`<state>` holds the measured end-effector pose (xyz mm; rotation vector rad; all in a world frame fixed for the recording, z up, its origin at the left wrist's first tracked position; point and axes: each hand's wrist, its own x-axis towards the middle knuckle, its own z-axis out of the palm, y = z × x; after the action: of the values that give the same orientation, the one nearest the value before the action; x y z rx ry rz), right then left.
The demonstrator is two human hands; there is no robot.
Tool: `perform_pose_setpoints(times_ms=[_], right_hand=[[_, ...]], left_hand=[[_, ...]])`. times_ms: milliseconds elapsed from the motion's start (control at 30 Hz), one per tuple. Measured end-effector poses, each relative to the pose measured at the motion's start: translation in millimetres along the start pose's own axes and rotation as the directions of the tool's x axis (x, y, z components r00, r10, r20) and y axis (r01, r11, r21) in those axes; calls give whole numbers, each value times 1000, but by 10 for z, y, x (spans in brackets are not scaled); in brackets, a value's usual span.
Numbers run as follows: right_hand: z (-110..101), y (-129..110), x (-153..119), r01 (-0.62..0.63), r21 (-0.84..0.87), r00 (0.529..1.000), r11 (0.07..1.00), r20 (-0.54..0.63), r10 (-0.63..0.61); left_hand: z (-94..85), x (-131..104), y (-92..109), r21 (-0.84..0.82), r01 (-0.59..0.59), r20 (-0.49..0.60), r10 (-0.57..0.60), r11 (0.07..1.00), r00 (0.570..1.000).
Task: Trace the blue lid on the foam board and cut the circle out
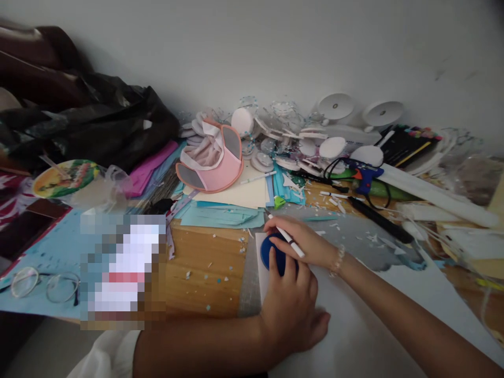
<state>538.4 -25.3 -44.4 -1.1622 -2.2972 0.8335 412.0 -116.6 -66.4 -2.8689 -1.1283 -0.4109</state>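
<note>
My left hand [290, 299] presses its fingertips down on a blue round disc [268, 253], which may be a lid, lying on a large white sheet of paper [334, 331]. A slim white pen [290, 241] with a dark band is gripped in my right hand [307, 239]. Its tip points away from me, to the upper left, just past the far edge of the disc. My right fingers also rest against the disc's upper rim. Part of the disc is hidden beneath both hands.
A pink sun visor [216, 170] sits on blue and cream paper sheets [220, 212]. White foam discs [242, 123] pile against the wall. At right lie a blue glue gun [366, 176] and a black-handled tool [380, 220]. Eyeglasses [45, 283] and a blurred phone-like object [124, 270] are left.
</note>
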Motion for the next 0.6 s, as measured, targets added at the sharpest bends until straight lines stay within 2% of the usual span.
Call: perform_pose_setpoints(times_ms=[233,600], right_hand=[[-40,-37,27,-49,-42,997,998,64,51],[13,-64,15,-93,-46,995,995,20,94]], left_hand=[[2,0,-16,-18,-10,13,10,1000,1000],[0,-6,-3,0,-26,-17,26,1000,1000]])
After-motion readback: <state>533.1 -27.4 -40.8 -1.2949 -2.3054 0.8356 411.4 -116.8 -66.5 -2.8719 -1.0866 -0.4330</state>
